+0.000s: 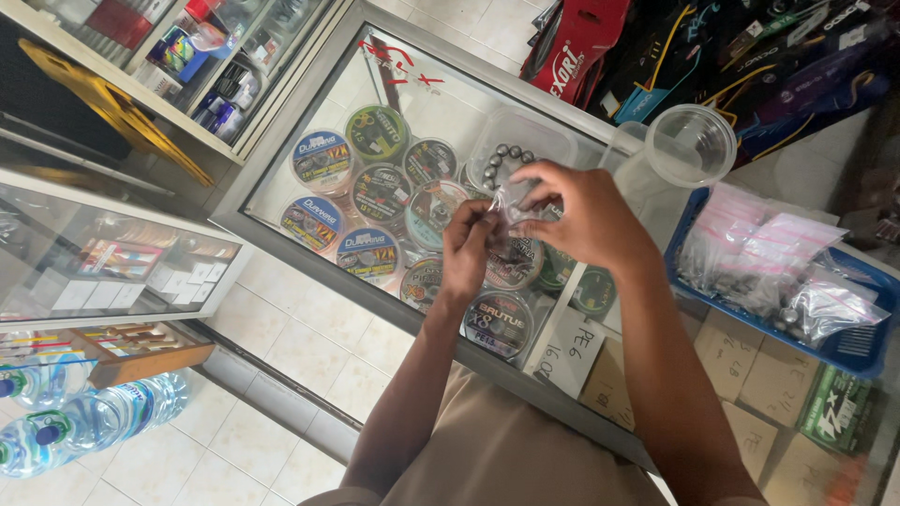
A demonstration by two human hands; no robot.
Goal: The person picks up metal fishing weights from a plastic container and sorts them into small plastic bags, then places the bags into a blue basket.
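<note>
Both hands meet over the glass worktop (281, 178), a display case with a metal frame. The left hand (466, 251) and the right hand (583, 217) each pinch an edge of a small clear plastic bag (506, 211), held in the air just above the glass; what is inside it cannot be made out.

Just behind the bag, on the glass, stands a clear plastic tub (521, 141) with dark round sinkers (502, 161) in it. To the right of the tub is a clear round cup (692, 143), and further right a blue tray (858, 347) heaped with small filled bags (769, 258), some with pink strips. Under the glass, left of and below the bag, lie round spools of fishing line (367, 195); paper price tags (570, 351) and cardboard boxes sit under the right forearm.

Left of the worktop stands another glass cabinet (112, 262) with small boxes, above a pale tiled floor (309, 347). Water bottles (89, 412) lie at the far lower left. Dark bags (750, 56) hang behind the cup.
</note>
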